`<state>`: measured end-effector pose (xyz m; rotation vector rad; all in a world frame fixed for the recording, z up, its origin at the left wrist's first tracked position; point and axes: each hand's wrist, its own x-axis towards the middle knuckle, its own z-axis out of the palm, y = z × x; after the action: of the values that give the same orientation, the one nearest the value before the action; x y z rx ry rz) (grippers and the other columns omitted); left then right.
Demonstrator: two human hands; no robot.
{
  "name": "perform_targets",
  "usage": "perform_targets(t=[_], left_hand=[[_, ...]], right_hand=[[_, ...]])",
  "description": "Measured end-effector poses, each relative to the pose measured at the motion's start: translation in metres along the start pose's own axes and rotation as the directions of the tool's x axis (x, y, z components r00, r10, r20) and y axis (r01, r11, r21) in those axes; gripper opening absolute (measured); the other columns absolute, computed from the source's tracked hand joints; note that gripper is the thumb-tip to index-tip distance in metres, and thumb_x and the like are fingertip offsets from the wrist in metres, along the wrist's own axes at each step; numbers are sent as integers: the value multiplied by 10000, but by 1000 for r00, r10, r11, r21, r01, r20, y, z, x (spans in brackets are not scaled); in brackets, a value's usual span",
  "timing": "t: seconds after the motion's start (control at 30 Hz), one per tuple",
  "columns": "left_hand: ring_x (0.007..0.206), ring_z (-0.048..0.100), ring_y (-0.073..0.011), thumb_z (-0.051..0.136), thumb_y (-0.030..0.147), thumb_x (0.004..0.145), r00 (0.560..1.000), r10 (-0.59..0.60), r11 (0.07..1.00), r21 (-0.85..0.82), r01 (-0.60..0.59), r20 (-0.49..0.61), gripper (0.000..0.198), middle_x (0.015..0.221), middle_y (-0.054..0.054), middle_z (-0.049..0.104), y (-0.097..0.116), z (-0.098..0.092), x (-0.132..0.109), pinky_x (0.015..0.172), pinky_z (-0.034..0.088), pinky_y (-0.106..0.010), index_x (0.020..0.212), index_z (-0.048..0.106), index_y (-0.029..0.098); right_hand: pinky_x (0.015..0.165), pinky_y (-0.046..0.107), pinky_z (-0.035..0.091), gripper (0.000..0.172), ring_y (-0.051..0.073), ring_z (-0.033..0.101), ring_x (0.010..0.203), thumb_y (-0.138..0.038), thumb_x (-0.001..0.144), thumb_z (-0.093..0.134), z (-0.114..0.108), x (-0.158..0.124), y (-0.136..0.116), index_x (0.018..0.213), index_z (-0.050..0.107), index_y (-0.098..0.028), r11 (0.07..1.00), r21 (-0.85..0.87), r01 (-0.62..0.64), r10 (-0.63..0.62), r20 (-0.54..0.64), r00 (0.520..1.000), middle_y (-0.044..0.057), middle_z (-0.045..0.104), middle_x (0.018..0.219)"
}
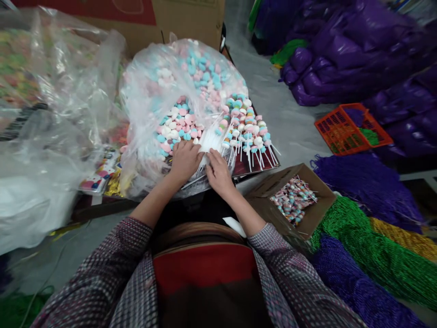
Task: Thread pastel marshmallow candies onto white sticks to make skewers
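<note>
My left hand [184, 160] and my right hand [218, 172] lie close together on a bundle of thin white sticks [209, 142] at the mouth of a big clear plastic bag [150, 86]. The bag holds many loose pink, blue and white candies [177, 126]. Both hands curl down over the sticks, fingers bent. Right of the hands, several finished candy skewers [246, 130] lie fanned out on a dark board [252, 166]. The fingertips are partly hidden by the sticks and the bag's plastic.
An open cardboard box [309, 218] of wrapped skewers stands at my right. Purple, green and gold bead strands [368, 255] lie on the floor beyond it. An orange crate [341, 132] and purple bags [355, 50] sit at the back right. Crumpled clear bags [44, 136] fill the left.
</note>
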<state>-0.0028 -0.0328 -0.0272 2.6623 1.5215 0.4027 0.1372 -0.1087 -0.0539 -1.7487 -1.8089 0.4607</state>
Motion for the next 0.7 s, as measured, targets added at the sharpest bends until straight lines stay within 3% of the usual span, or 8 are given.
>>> perform_targets(t=[0.17,0.3,0.43,0.57,0.7], left_hand=[[1141,622,-386,514,295,986,997,-58,998,8,58,54,255,1120,-190,749,1,-9,12,967,408,-504,992,721,147],[1062,659,-364,486,223,962,989,-126,992,-12,127,76,237,1042,-178,768,1,-12,17,924,403,-492,885,699,154],[972,653,-297,483,213,966,986,-165,981,-107,162,-23,229,955,-128,749,-3,-9,12,910,396,-447,809,649,186],[927,625,-254,486,255,1006,977,-90,973,-225,45,-194,208,869,-76,711,-4,-1,-1,837,402,-387,869,637,212],[835,599,-232,389,340,1076,951,52,960,-246,-131,-304,332,794,-58,686,2,4,-14,834,401,-385,917,649,209]], right_hand=[[1240,545,423,404,255,547,1464,-165,966,481,-6,-4,18,1299,704,-213,989,113,96,-84,-110,990,107,627,1522],[1210,560,452,345,257,619,1387,-157,949,513,-18,-17,18,1174,763,-235,979,142,144,-117,-180,977,99,720,1396],[1085,449,572,336,214,737,1193,-192,978,495,-25,-20,9,1165,772,-232,942,296,161,-87,-248,965,94,790,1248],[923,386,634,317,179,793,917,-329,996,545,-25,-2,-6,1203,768,-242,868,491,69,58,-240,969,72,818,1138],[843,360,634,333,157,754,827,-461,936,654,-23,20,-21,1154,789,-248,770,638,-6,184,-213,960,52,817,1096]])
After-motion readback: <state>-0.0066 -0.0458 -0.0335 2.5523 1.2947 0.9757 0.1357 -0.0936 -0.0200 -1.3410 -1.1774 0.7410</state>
